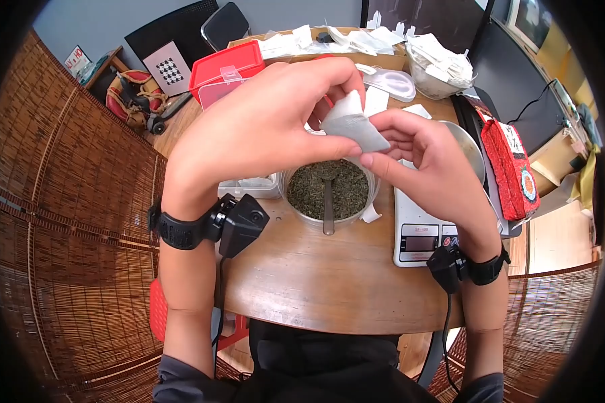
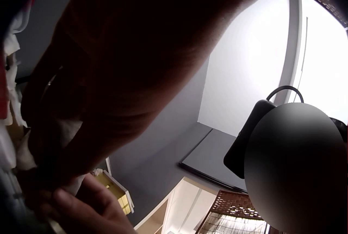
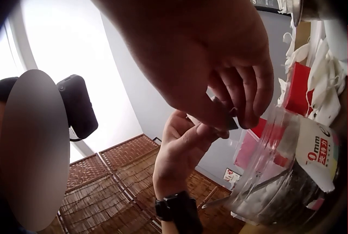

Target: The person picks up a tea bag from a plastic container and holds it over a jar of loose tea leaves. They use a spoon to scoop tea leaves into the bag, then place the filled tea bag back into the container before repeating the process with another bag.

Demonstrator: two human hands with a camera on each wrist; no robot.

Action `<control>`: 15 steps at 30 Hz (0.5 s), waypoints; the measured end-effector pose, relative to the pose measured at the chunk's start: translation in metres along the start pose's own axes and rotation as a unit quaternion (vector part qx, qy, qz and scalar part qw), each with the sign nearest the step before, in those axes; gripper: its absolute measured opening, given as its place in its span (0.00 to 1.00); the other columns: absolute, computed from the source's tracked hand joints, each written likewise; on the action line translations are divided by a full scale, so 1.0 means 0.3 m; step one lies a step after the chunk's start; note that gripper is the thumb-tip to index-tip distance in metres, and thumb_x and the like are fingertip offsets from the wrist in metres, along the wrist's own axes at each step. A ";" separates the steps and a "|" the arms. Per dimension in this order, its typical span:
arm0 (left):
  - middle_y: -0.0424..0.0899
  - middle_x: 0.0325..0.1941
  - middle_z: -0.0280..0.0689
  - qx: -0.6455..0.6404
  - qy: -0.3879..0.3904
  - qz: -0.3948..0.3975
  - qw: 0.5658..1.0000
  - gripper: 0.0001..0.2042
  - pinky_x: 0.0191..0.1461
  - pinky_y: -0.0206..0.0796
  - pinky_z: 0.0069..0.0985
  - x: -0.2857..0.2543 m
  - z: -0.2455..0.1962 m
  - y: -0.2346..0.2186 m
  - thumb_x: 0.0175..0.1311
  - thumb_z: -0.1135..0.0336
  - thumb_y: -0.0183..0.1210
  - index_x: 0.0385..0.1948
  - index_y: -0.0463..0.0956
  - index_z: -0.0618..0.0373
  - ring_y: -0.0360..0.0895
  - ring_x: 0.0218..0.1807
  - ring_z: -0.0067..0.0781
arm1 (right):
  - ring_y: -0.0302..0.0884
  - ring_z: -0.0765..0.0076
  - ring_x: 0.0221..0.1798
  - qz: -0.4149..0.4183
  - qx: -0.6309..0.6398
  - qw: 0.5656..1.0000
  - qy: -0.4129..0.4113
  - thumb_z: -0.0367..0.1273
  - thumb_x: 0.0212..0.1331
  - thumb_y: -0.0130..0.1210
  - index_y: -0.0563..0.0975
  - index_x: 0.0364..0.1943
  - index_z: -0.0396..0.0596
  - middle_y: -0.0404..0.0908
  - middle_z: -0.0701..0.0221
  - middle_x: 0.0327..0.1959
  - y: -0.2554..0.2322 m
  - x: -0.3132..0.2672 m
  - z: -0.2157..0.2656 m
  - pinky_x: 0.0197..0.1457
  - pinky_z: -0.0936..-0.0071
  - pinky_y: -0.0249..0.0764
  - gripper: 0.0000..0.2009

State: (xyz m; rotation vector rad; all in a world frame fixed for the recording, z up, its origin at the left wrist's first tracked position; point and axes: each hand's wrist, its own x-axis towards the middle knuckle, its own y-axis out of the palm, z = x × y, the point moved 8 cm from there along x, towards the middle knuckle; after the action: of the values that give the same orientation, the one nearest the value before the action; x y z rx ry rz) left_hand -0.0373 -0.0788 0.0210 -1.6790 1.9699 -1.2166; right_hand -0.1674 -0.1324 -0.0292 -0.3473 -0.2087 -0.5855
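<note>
A small white pouch (image 1: 353, 125) is held up above the tub of dried green leaves (image 1: 316, 191), pinched by both hands. The left hand (image 1: 269, 121) grips its left side and lower edge with fingers and thumb; the right hand (image 1: 427, 158) pinches its right corner. A metal spoon (image 1: 328, 201) rests in the leaves, its handle over the tub's near rim. In the left wrist view the pouch (image 2: 70, 130) is mostly hidden by the dark left hand (image 2: 109, 82). The right wrist view shows the clear tub (image 3: 272, 174) below the right hand (image 3: 217, 71).
Right of the tub is a white scale (image 1: 417, 225) with a metal bowl (image 1: 474, 151) behind. A red packet (image 1: 511, 168) lies farther right. Behind are a red-lidded box (image 1: 228, 67), a bowl of white pouches (image 1: 437, 67) and more pouches along the back.
</note>
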 end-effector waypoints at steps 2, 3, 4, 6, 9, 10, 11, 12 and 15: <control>0.80 0.41 0.31 -0.017 -0.021 -0.001 1.000 0.19 0.51 0.73 0.22 0.003 0.021 0.002 0.57 0.75 0.72 0.47 0.74 0.61 0.79 0.44 0.19 | 0.79 0.85 0.45 0.019 0.007 0.997 0.069 0.25 0.67 0.62 0.78 0.54 0.36 0.84 0.71 0.46 -0.002 -0.001 -0.021 0.47 0.83 0.78 0.14; 0.80 0.41 0.31 -0.007 -0.026 -0.005 1.000 0.18 0.51 0.74 0.22 0.002 0.028 0.001 0.57 0.75 0.72 0.46 0.74 0.61 0.79 0.44 0.19 | 0.79 0.85 0.45 0.019 0.007 0.997 0.068 0.25 0.67 0.62 0.78 0.54 0.36 0.84 0.71 0.46 -0.003 -0.001 -0.016 0.47 0.83 0.78 0.14; 0.80 0.41 0.31 0.003 -0.032 -0.008 0.999 0.18 0.50 0.74 0.22 0.002 0.033 -0.001 0.57 0.75 0.72 0.45 0.73 0.60 0.79 0.44 0.19 | 0.80 0.85 0.46 0.020 0.009 0.997 0.075 0.25 0.67 0.62 0.78 0.53 0.36 0.84 0.72 0.46 -0.003 -0.002 -0.015 0.48 0.83 0.78 0.13; 0.79 0.40 0.31 0.005 -0.036 -0.010 0.999 0.18 0.49 0.74 0.22 0.004 0.033 -0.001 0.57 0.75 0.73 0.44 0.73 0.60 0.79 0.44 0.18 | 0.80 0.85 0.46 0.020 0.012 0.996 0.082 0.26 0.67 0.63 0.78 0.53 0.37 0.84 0.72 0.46 0.001 -0.006 -0.014 0.49 0.83 0.78 0.13; 0.79 0.39 0.30 0.005 -0.055 -0.009 0.998 0.17 0.47 0.74 0.20 0.009 0.028 -0.007 0.57 0.74 0.73 0.42 0.73 0.60 0.79 0.43 0.17 | 0.81 0.84 0.45 -0.012 -0.008 0.999 0.039 0.26 0.68 0.63 0.78 0.53 0.37 0.84 0.73 0.45 -0.004 -0.003 0.005 0.51 0.83 0.79 0.13; 0.78 0.38 0.30 0.003 -0.071 -0.005 0.997 0.17 0.45 0.74 0.20 0.009 0.032 -0.007 0.56 0.74 0.74 0.42 0.72 0.60 0.78 0.43 0.17 | 0.81 0.83 0.45 -0.019 0.021 0.999 0.027 0.27 0.68 0.63 0.77 0.52 0.38 0.84 0.73 0.45 -0.003 -0.001 -0.004 0.51 0.82 0.79 0.12; 0.78 0.38 0.30 0.003 -0.071 -0.005 0.997 0.17 0.45 0.74 0.20 0.008 0.033 -0.007 0.56 0.74 0.74 0.42 0.72 0.60 0.78 0.43 0.17 | 0.82 0.82 0.45 -0.027 0.051 0.998 0.015 0.27 0.69 0.63 0.77 0.51 0.38 0.84 0.72 0.44 -0.007 0.000 -0.006 0.52 0.81 0.79 0.12; 0.78 0.37 0.30 0.008 -0.061 -0.003 0.998 0.18 0.44 0.74 0.19 0.007 0.032 -0.005 0.56 0.74 0.74 0.41 0.72 0.59 0.78 0.42 0.17 | 0.82 0.82 0.45 -0.027 0.050 0.998 0.014 0.27 0.69 0.63 0.77 0.51 0.38 0.84 0.72 0.44 -0.013 0.001 -0.003 0.52 0.81 0.79 0.12; 0.79 0.36 0.30 -0.001 -0.046 -0.014 0.999 0.18 0.43 0.74 0.19 0.006 0.041 0.004 0.57 0.74 0.74 0.42 0.72 0.59 0.79 0.40 0.17 | 0.83 0.79 0.47 -0.021 0.074 0.995 0.071 0.27 0.69 0.62 0.76 0.50 0.38 0.85 0.70 0.45 -0.023 0.000 -0.030 0.53 0.80 0.80 0.11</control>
State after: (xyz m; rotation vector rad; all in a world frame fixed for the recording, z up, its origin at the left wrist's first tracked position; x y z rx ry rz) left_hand -0.0302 -0.0854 0.0130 -1.7381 1.9005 -1.1266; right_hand -0.1704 -0.1411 -0.0357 -0.1578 -0.1219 -0.6289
